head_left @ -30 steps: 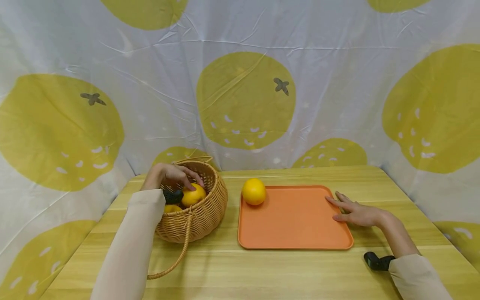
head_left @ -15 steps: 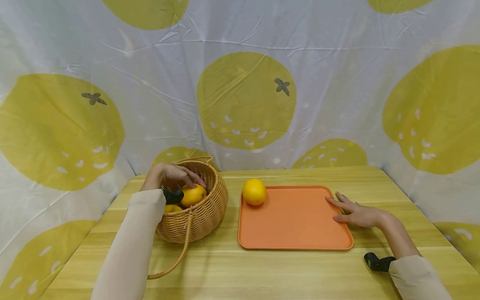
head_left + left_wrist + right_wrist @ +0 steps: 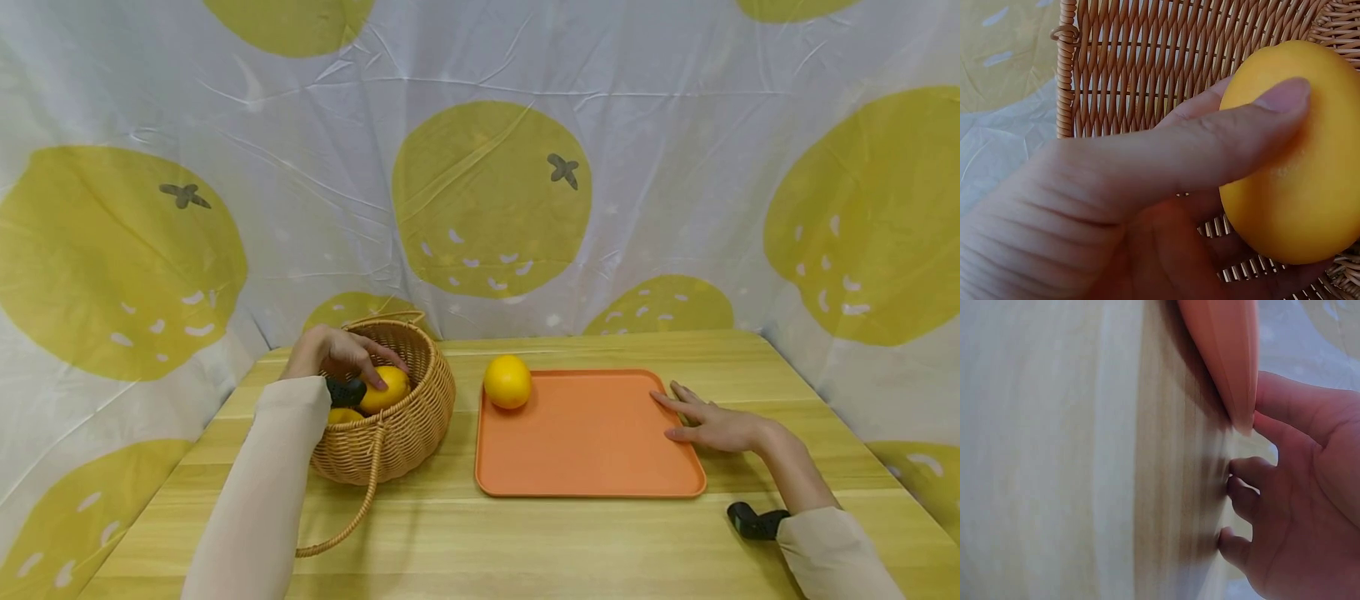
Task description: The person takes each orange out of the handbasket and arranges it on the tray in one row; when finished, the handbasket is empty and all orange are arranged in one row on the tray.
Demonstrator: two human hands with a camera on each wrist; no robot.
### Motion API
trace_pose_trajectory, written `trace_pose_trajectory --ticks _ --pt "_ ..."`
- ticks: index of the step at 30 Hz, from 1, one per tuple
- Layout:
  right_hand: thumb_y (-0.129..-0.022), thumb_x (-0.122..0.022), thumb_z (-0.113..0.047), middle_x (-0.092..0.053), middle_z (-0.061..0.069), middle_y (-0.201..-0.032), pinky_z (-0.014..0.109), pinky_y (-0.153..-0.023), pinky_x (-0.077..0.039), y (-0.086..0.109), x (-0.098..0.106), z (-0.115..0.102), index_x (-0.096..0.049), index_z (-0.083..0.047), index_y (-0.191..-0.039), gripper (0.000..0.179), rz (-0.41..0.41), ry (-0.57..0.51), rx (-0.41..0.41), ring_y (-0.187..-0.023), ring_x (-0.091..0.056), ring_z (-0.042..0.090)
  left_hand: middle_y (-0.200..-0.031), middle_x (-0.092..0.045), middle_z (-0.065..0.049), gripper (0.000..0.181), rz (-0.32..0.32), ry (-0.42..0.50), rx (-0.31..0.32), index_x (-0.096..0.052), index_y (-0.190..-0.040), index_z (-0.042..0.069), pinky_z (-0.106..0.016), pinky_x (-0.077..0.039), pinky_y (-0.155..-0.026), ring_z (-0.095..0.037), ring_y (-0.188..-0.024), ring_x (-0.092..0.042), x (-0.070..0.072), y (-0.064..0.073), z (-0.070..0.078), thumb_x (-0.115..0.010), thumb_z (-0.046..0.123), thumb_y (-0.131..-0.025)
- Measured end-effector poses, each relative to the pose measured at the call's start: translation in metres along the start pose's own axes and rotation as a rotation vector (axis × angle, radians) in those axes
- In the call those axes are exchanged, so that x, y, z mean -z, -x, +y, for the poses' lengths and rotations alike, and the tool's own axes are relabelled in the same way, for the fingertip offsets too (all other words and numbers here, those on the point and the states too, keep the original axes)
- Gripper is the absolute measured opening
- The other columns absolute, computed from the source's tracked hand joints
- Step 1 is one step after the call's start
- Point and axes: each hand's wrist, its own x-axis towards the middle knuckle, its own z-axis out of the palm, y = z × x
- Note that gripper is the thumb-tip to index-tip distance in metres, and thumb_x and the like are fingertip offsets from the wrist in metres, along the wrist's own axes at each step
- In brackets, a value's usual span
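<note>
Inside a wicker basket (image 3: 420, 433) on the left, my left hand (image 3: 348, 350) holds an oval yellow fruit (image 3: 390, 388). In the left wrist view the thumb (image 3: 1241, 137) lies across the top of the fruit (image 3: 1297, 200), with other fingers behind and under it. Another yellow fruit (image 3: 345, 416) sits nearer the basket's front rim, partly hidden. A round orange (image 3: 507, 382) stands at the back left corner of an orange tray (image 3: 592, 442). My right hand (image 3: 720, 425) rests on the tray's right edge, fingers spread. In the right wrist view several fingertips touch the table beside the tray (image 3: 1225, 350).
The basket's handle (image 3: 367, 508) hangs down in front onto the wooden table (image 3: 540, 550). A white cloth (image 3: 660, 183) printed with yellow fruit hangs behind the table. Dark wrist cameras (image 3: 753, 522) sit under the sleeves.
My left thumb has slid slightly down over the near side of the fruit, which has shifted a little in the basket. The right hand, tray and orange stay in place.
</note>
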Motion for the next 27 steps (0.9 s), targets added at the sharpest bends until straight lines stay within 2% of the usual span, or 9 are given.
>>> trace_pose_trajectory --ticks 3,5,15,21,22,24,27 --pt "-0.104 -0.062 -0.035 0.013 0.037 -0.166 0.085 -0.106 0.011 -0.0002 0.0004 0.0000 -0.017 0.000 -0.164 0.083 0.000 0.001 -0.003 -0.145 0.018 0.068 -0.173 -0.005 -0.021 0.063 0.004 0.001 0.012 -0.044 -0.158 0.016 -0.052 -0.027 -0.127 -0.042 -0.159 -0.009 -0.0008 0.0007 0.0003 -0.069 0.016 -0.100" --pt "-0.103 -0.062 -0.035 0.013 0.037 -0.166 0.084 -0.106 0.011 -0.0003 0.0004 0.0002 -0.018 0.000 -0.164 0.083 0.000 0.001 -0.004 -0.145 0.018 0.068 -0.173 -0.003 -0.022 0.064 0.009 0.000 0.018 -0.044 -0.158 0.016 -0.055 -0.022 -0.128 -0.044 -0.160 -0.003 -0.0014 0.0013 0.0006 -0.070 0.017 -0.100" --pt "-0.103 -0.062 -0.035 0.014 0.037 -0.166 0.084 -0.107 0.012 -0.0004 0.0004 0.0007 -0.018 0.000 -0.164 0.083 -0.001 -0.003 0.000 -0.146 0.018 0.067 -0.173 0.004 -0.022 0.064 0.015 -0.017 0.005 -0.041 -0.159 0.014 -0.058 -0.017 -0.129 -0.047 -0.159 0.005 -0.0036 0.0049 0.0025 -0.068 0.019 -0.101" --pt "-0.103 -0.062 -0.034 0.014 0.038 -0.165 0.084 -0.107 0.013 0.0001 -0.0001 -0.0005 -0.018 0.001 -0.164 0.083 -0.001 -0.007 0.001 -0.146 0.019 0.067 -0.174 0.008 -0.020 0.062 -0.012 -0.008 -0.021 -0.040 -0.160 0.014 -0.064 -0.010 -0.127 -0.047 -0.158 0.013 -0.0050 0.0090 0.0053 -0.064 0.016 -0.103" --pt "-0.103 -0.062 -0.034 0.014 0.038 -0.165 0.084 -0.107 0.013 0.0001 -0.0002 -0.0006 -0.018 0.001 -0.164 0.083 0.000 -0.005 0.000 -0.146 0.019 0.067 -0.174 0.008 -0.019 0.062 -0.015 -0.001 -0.030 -0.039 -0.160 0.014 -0.063 -0.012 -0.127 -0.045 -0.159 0.011 -0.0053 0.0096 0.0058 -0.063 0.015 -0.103" --pt "-0.103 -0.062 -0.034 0.014 0.038 -0.165 0.083 -0.107 0.013 0.0002 -0.0003 -0.0005 -0.018 0.001 -0.164 0.083 0.000 -0.003 -0.002 -0.146 0.019 0.067 -0.174 0.006 -0.018 0.061 -0.017 0.011 -0.056 -0.038 -0.160 0.012 -0.057 -0.022 -0.127 -0.042 -0.159 -0.007 -0.0044 0.0091 0.0055 -0.061 0.014 -0.104" --pt "-0.103 -0.063 -0.034 0.014 0.038 -0.165 0.083 -0.107 0.013 0.0004 -0.0006 -0.0002 -0.018 0.000 -0.164 0.083 -0.001 -0.002 -0.005 -0.146 0.019 0.067 -0.172 -0.002 -0.018 0.060 0.002 0.028 -0.092 -0.037 -0.159 0.009 -0.042 -0.041 -0.113 -0.032 -0.139 -0.039 -0.0017 0.0090 0.0038 -0.059 0.013 -0.104"
